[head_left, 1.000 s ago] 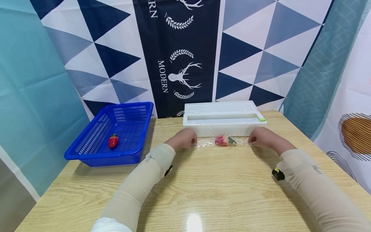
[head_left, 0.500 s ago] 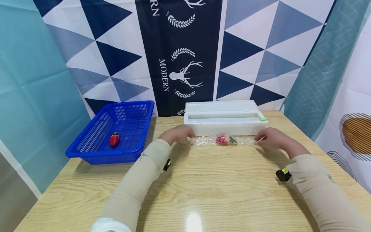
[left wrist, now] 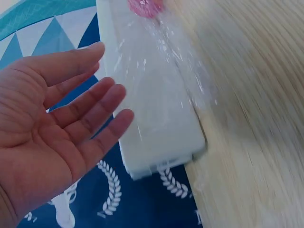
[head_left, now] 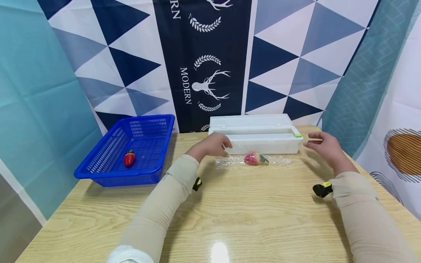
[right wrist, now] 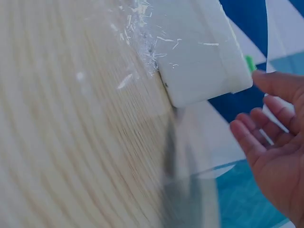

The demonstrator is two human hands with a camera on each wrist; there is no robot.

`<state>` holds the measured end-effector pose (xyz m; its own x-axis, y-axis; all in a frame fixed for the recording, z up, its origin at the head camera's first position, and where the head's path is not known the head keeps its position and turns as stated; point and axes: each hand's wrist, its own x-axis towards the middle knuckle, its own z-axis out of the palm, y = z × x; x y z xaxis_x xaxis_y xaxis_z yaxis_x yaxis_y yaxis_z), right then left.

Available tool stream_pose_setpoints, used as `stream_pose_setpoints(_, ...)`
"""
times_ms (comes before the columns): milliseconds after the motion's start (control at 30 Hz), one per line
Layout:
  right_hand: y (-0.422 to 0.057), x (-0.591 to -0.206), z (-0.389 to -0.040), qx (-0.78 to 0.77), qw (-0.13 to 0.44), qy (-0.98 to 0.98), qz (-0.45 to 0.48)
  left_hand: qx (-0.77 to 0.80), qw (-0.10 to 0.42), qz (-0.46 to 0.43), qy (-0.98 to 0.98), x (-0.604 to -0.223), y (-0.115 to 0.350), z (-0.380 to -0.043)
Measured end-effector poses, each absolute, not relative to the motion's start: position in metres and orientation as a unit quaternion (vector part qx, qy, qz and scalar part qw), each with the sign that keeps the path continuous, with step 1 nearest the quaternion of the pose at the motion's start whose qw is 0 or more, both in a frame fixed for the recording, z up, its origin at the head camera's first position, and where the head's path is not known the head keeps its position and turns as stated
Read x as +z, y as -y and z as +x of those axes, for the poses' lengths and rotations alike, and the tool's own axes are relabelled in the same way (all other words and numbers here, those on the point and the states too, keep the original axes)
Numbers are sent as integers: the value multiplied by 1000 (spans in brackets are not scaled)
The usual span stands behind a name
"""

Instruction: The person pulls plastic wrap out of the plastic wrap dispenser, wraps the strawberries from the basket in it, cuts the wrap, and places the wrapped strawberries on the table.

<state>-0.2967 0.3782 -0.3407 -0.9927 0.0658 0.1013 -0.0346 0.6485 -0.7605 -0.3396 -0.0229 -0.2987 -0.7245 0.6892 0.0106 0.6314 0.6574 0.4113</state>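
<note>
Fruit [head_left: 251,159], red-pale, green-leaved, sits in clear crinkled film strip [head_left: 279,160], just before and parallel to long white box [head_left: 263,144]. Left hand [head_left: 214,144] nearer, at box's left front; right hand [head_left: 326,147] off its right end; both loosely spread, empty.

Film-wrapped fruit [head_left: 252,159] lies before the white box [head_left: 263,144].
</note>
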Motion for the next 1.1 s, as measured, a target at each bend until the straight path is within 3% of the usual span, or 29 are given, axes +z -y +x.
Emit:
stream_pose_setpoints(367, -372, -357, -322, 572, 16, 819, -28, 243, 22, 358, -901, -292, -41, -349)
stream_pose_setpoints(700, -367, -371, -324, 593, 43, 804, -33, 207, -7, 354, -912, -289, -108, -347)
stream_pose_setpoints(1100, -351, -376, -326, 623, 104, 775, 13, 16, -37, 330, -943, -278, -184, -327)
